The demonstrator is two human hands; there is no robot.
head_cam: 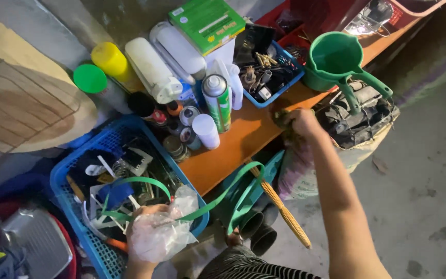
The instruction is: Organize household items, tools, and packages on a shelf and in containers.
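Left hand [148, 227] is clenching crinkled clear plastic [163, 232] and green strap [223, 194] over the blue mesh basket's [65, 170] rim; right hand's [298, 121] fingers are gripping something dark at the orange table's [243, 134] edge

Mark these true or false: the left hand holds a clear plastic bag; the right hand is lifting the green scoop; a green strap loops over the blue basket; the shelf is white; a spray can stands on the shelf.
1. The left hand holds a clear plastic bag: true.
2. The right hand lifts the green scoop: false; it rests on the shelf edge, apart from the scoop.
3. A green strap loops over the blue basket: true.
4. The shelf is white: false; it is orange.
5. A spray can stands on the shelf: true.
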